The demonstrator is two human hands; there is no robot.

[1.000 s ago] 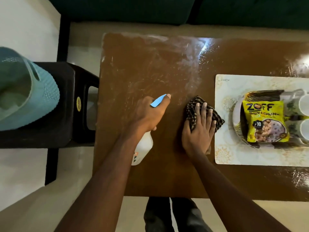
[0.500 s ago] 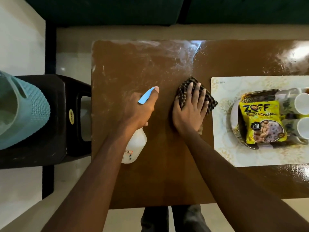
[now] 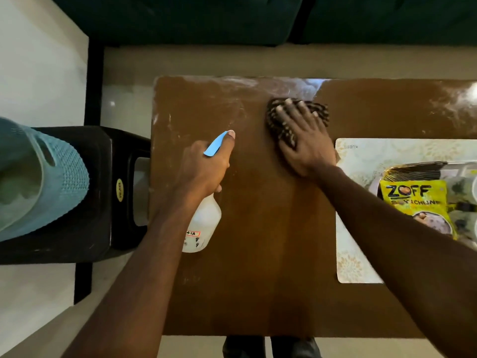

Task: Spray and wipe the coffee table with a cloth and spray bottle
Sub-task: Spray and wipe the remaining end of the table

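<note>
The brown coffee table [image 3: 258, 280] fills the middle of the head view, with whitish smears across its far left part. My left hand [image 3: 204, 169] grips a white spray bottle [image 3: 202, 226] with a blue trigger head above the table's left side, its nozzle pointing away from me. My right hand [image 3: 302, 135] lies flat with spread fingers on a dark checked cloth [image 3: 317, 111], pressing it onto the table near the far edge.
A pale placemat [image 3: 361, 254] on the table's right carries a tray with a yellow snack packet [image 3: 413, 200] and mugs. A black stool [image 3: 103, 192] with a teal basket [image 3: 38, 177] stands at the left. A dark green sofa [image 3: 232, 19] runs behind.
My right hand has slid the cloth away from me toward the table's far edge. The left hand and bottle kept their place over the table's left side.
</note>
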